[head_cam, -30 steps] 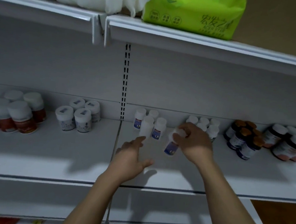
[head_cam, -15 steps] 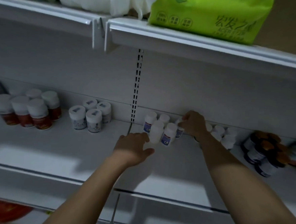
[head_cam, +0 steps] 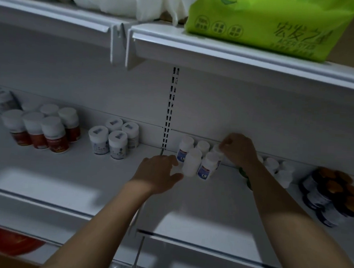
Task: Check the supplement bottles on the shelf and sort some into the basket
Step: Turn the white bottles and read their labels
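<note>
Supplement bottles (head_cam: pixel 192 162), small, white-capped, blue labels, clustered upright on shelf (head_cam: pixel 64 178)

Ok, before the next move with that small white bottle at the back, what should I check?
1. Right hand grips the back-row white bottle: ok, fingers curled round its cap.
2. That bottle upright: cannot tell, the hand hides most of it.
3. Left hand free: ok, open beside the front white bottle; contact cannot tell.
4. Blue-label bottle next to it standing: ok.
5. Basket in view: not ok, none visible.
</note>
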Demonstrator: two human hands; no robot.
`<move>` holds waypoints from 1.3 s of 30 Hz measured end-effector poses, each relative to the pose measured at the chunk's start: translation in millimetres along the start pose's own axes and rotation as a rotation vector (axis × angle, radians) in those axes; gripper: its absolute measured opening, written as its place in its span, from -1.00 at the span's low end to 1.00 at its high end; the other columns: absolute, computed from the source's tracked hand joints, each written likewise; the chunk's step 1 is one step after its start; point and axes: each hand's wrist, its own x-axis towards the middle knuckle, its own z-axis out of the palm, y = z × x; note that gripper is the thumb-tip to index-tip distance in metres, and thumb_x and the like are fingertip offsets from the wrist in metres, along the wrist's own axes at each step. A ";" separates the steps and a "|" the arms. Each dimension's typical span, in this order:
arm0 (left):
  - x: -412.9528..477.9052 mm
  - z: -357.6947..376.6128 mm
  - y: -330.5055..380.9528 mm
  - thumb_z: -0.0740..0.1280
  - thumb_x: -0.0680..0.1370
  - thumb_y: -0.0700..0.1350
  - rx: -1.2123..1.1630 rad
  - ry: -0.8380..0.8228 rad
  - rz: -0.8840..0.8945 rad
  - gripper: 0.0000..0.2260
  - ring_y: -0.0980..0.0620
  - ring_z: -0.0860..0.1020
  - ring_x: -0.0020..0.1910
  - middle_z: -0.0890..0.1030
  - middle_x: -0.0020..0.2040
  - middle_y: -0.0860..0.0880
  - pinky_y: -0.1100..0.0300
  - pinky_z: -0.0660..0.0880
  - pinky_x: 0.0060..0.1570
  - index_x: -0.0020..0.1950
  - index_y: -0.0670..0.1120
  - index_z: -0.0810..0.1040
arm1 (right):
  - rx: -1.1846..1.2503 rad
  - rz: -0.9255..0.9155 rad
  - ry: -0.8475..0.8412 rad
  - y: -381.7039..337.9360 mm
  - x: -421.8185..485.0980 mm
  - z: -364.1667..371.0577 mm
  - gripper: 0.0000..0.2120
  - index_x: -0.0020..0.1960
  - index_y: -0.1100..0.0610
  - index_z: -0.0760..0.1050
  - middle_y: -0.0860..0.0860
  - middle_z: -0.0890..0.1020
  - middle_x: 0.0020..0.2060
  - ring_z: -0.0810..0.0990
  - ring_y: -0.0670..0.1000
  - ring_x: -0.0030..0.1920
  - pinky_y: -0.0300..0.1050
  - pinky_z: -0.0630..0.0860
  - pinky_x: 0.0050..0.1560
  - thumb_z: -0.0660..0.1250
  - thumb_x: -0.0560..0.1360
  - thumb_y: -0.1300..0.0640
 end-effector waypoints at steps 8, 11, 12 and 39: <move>-0.4 -8.7 8.2 0.24 0.58 0.19 0.056 0.052 0.032 -0.60 0.02 0.46 0.29 0.52 0.30 0.07 0.10 0.32 0.26 0.37 0.08 0.38 | -0.291 -0.223 -0.163 -41.8 11.5 10.6 -0.79 0.04 0.09 0.57 0.10 0.61 0.08 0.56 0.13 0.11 -0.12 0.44 0.04 0.45 0.43 0.08; -3.7 -12.3 9.2 0.24 0.58 0.18 0.066 0.067 0.048 -0.61 0.02 0.45 0.31 0.51 0.31 0.08 0.11 0.32 0.27 0.37 0.09 0.38 | -0.382 -0.254 -0.158 -47.6 13.7 18.1 -0.75 0.10 0.11 0.57 0.10 0.59 0.10 0.55 0.14 0.12 -0.11 0.44 0.04 0.43 0.45 0.10; -4.3 -13.2 9.1 0.24 0.58 0.18 0.065 0.070 0.052 -0.61 0.02 0.44 0.31 0.51 0.32 0.08 0.11 0.32 0.27 0.37 0.09 0.39 | -0.408 -0.258 -0.154 -48.7 13.3 19.1 -0.75 0.12 0.12 0.56 0.10 0.60 0.10 0.56 0.14 0.12 -0.11 0.44 0.04 0.42 0.46 0.11; -72.1 -6.5 40.1 0.41 0.43 0.21 -0.245 0.217 0.254 -0.31 -0.05 0.47 0.26 0.42 0.34 0.00 0.03 0.46 0.20 0.47 0.05 0.23 | 0.927 -0.048 -0.100 -31.3 -160.1 -64.1 -0.72 0.00 0.12 0.60 0.08 0.69 -0.09 0.67 0.04 -0.06 -0.09 0.64 -0.13 0.44 0.40 0.42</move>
